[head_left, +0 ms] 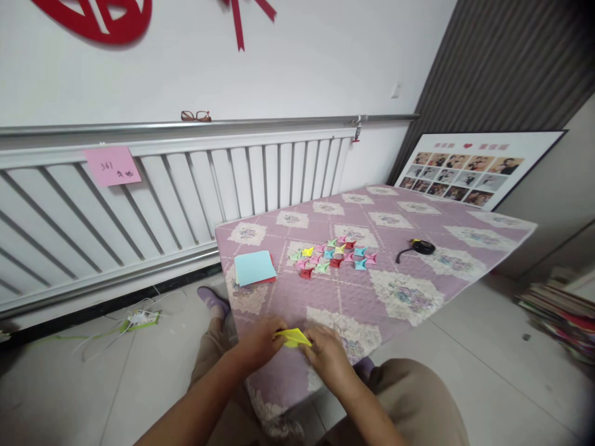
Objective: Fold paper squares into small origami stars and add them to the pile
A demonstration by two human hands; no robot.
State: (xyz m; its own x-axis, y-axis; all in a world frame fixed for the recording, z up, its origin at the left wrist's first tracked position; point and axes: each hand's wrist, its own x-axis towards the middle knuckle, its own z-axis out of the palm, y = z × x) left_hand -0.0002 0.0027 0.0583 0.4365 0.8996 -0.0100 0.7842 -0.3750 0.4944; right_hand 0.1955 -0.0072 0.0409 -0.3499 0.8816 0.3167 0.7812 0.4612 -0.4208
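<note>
A folded piece of yellow paper (294, 337) is stretched between my two hands, just over the near end of the table. My left hand (266, 339) pinches its left edge, and my right hand (326, 352) grips the right corner between thumb and fingers. Farther back on the cloth stand several small folded paper figures (335, 263) in red, pink, green, blue and yellow, grouped in slanting rows. To the left of them lies a stack of square paper sheets (255, 268), light blue on top with a red edge showing underneath.
A purple patterned tablecloth (288, 297) covers the table. A coiled black cable (422, 247) lies toward its right side. Behind runs a white radiator (251, 179) with a pink note (112, 166); glasses (196, 116) rest on the pipe above. A photo board (478, 167) leans at the back right.
</note>
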